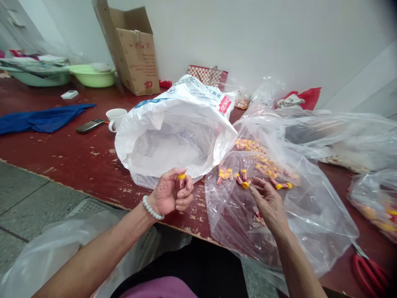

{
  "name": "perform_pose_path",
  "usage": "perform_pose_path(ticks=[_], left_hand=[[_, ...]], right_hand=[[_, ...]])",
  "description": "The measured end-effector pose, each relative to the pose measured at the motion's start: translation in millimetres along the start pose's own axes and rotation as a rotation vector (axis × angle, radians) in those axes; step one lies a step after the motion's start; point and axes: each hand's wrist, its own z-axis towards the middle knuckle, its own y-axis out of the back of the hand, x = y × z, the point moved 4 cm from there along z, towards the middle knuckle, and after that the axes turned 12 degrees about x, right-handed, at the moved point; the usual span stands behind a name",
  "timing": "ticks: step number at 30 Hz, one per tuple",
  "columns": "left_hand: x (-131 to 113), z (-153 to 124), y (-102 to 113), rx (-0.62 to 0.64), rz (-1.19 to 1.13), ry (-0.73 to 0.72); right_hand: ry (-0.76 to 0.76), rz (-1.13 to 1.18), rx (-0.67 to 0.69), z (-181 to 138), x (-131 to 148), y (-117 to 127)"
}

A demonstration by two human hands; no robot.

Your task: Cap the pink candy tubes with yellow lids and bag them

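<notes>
My left hand [171,193], with a white bead bracelet at the wrist, is closed around a small tube with a yellow cap [180,180], held upright just in front of a large white sack [173,132] that lies open on the red table [71,153]. My right hand [267,199] rests on a clear plastic bag [279,215], its fingers together at a yellow-capped piece [246,184]. Several more red and yellow capped tubes [263,163] lie scattered inside that bag.
A white cup [115,118], a phone [89,126] and a blue cloth [43,118] lie at the left. A cardboard box [135,51] and green basins [93,75] stand at the back. More clear bags [341,132] fill the right; red scissors [369,271] lie at the lower right.
</notes>
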Motion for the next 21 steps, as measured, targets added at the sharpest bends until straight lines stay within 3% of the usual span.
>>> perform_pose_path(ticks=[7,12,14,17,19,21], left_hand=[[4,5,-1,-0.005,-0.029,-0.055],[-13,13,17,-0.174,0.071,-0.135],[-28,22,31,-0.312,0.295,-0.17],[-61,46,46,-0.489,1.054,-0.276],[-77,68,52,-0.484,1.499,-0.323],[-86,91,61,-0.4,1.704,-0.296]], right_hand=[[0.036,-0.024,-0.012,0,-7,3],[0.011,-0.214,-0.069,14,-17,13],[0.04,-0.325,-0.064,24,-21,14],[0.137,-0.489,-0.002,38,-22,6],[0.192,-0.569,0.039,45,-21,-3],[0.212,-0.61,0.067,49,-21,-10]])
